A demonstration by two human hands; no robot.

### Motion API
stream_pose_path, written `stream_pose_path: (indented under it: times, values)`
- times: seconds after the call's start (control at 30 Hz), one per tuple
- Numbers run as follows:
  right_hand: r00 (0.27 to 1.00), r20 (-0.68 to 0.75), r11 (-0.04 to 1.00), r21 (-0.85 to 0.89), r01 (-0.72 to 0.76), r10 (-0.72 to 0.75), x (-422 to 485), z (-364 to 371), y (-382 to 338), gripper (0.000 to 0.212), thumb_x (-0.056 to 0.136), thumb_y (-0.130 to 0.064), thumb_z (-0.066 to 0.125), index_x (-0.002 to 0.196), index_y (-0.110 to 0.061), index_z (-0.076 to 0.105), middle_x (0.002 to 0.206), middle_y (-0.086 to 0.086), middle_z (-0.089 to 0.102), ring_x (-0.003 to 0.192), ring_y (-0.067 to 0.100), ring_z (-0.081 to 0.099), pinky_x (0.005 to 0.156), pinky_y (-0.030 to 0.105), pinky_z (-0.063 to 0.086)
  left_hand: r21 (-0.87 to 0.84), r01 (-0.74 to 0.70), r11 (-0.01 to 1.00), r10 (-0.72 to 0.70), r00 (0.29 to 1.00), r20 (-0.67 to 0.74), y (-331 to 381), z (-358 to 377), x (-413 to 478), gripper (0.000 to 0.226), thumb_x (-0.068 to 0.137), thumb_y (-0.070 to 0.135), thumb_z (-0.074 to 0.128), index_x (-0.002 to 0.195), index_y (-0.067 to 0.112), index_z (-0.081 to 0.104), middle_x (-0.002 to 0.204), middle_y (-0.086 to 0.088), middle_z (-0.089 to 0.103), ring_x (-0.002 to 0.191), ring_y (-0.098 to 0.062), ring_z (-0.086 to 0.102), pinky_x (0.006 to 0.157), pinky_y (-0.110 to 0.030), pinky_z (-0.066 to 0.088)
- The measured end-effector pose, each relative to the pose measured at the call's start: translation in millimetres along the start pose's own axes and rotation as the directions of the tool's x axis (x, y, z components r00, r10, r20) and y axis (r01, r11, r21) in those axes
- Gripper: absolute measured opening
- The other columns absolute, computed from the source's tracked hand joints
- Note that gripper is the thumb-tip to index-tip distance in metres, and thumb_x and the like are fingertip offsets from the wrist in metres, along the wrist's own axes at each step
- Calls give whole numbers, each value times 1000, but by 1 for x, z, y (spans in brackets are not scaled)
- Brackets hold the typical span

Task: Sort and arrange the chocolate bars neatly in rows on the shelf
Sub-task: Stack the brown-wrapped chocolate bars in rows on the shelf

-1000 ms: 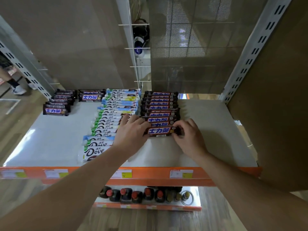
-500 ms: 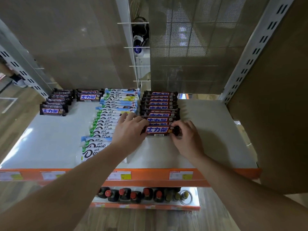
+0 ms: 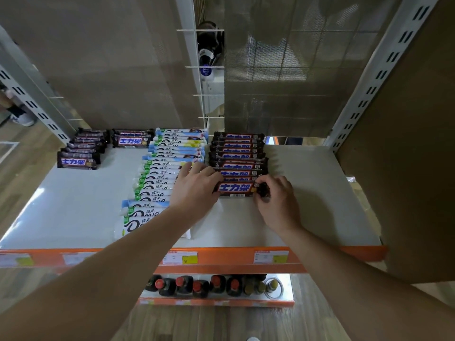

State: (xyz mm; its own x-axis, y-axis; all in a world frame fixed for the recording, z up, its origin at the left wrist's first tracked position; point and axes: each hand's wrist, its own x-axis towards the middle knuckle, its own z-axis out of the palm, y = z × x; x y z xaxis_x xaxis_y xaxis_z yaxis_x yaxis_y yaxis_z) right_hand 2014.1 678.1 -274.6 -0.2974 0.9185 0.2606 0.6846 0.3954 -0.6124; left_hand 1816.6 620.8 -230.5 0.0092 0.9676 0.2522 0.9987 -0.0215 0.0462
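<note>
left grip (image 3: 194, 190): fingers curled over the left end of the front brown bar (image 3: 235, 189)
right grip (image 3: 278, 203): pinching that same bar's right end
front brown bar: flat on the shelf (image 3: 320, 193), roughly mid-shelf, capping the brown row (image 3: 237, 153) that runs to the back edge
white row (image 3: 170, 168): just left of it, partly under the left arm
back left corner: smaller brown stacks (image 3: 83, 148)

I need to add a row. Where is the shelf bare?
Bare: right of the brown row, to the upright; left of the white row, in front of the small stacks. Crowded: the middle, where left hand and right hand hold the front bar.
</note>
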Motion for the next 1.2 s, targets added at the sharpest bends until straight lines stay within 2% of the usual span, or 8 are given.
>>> stream_pose_path:
  times: [0.17, 0.33, 0.43, 0.57, 0.7, 0.83, 0.93, 1.2]
  values:
    - [1000, 1, 1000, -1, 0, 0, -2, -2, 1, 32, 81, -19, 71, 112, -23, 62, 104, 1, 54, 98, 21, 53, 67, 25, 39, -7, 15, 1000, -15, 1000, -8, -2, 0, -3, 31, 78, 34, 70, 107, 24, 65, 104, 2, 66, 103, -24, 53, 93, -42, 40]
    - [1000, -16, 999, 39, -11, 12, -6, -3, -3, 34, 82, -23, 71, 115, -23, 60, 105, 1, 56, 100, 20, 53, 72, 30, 46, 12, 24, 1000, -24, 1000, 18, -8, -1, -4, 33, 78, 36, 69, 108, 24, 64, 104, 3, 66, 104, -25, 53, 95, -44, 40]
    - [998, -50, 999, 32, -32, 33, -6, -2, -5, 28, 86, -29, 68, 112, -23, 61, 102, 1, 56, 98, 19, 53, 70, 30, 47, 38, 0, 999, 0, 1000, 10, -8, -1, -4, 25, 82, 34, 65, 106, 25, 66, 103, 4, 67, 107, -24, 51, 101, -45, 36]
    - [996, -52, 997, -5, -76, 75, -1, 1, -7, 24, 86, -28, 67, 109, -24, 61, 100, 0, 55, 95, 20, 53, 65, 29, 43, 33, 4, 999, -6, 999, 52, -5, -5, -2, 28, 92, 39, 52, 117, 30, 60, 116, 8, 64, 119, -19, 44, 110, -43, 24]
    - [997, -37, 997, -20, -73, 73, 0, 0, -5, 25, 85, -27, 68, 109, -24, 61, 99, 0, 55, 94, 20, 53, 63, 27, 39, 16, -4, 1000, 3, 999, 51, -6, -7, -2, 31, 90, 40, 54, 119, 30, 60, 118, 7, 64, 121, -20, 44, 110, -44, 23]
    - [998, -19, 998, -18, -66, 66, 1, -1, -5, 26, 86, -26, 67, 111, -23, 61, 100, 2, 54, 93, 21, 53, 64, 30, 43, -6, -9, 1000, 9, 999, 37, -7, -7, -2, 29, 83, 38, 63, 109, 26, 65, 106, 2, 69, 112, -25, 51, 103, -47, 33]
    - [996, -2, 996, -2, -94, 94, 2, -6, -9, 29, 89, -27, 62, 117, -23, 59, 105, 2, 52, 95, 21, 55, 68, 31, 48, -34, -12, 999, 13, 1000, 19, -6, -9, -4, 27, 82, 36, 62, 106, 24, 67, 102, 1, 68, 103, -26, 53, 93, -41, 41]
    - [978, 129, 979, -140, -146, 164, -10, -44, -21, 35, 96, -36, 49, 129, -26, 53, 123, 3, 55, 114, 23, 51, 82, 34, 46, -217, 45, 975, -16, 991, 131, -7, -50, -22, 32, 90, 43, 51, 115, 25, 62, 113, 4, 62, 109, -22, 48, 79, -34, 45]
